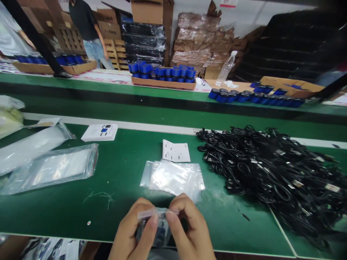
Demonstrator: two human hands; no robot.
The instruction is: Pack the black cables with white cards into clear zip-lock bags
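Both hands pinch the top edge of a small clear plastic bag [159,231] at the table's front edge. My left hand [135,229] grips the bag's left top corner between thumb and fingers. On the other side, my right hand [188,227] holds the right part of the same edge. Something dark shows inside the bag, too blurred to name. Just beyond the hands lie several flat clear bags [175,177], with a folded printed leaflet [176,151] behind them. To the right spreads a large heap of black cables [265,166].
A stack of printed leaflets [99,132] and larger plastic bags [54,168] lie at the left. Blue items fill a cardboard tray [164,83] on the raised shelf, near a plastic bottle [226,68]. A person [88,32] stands behind.
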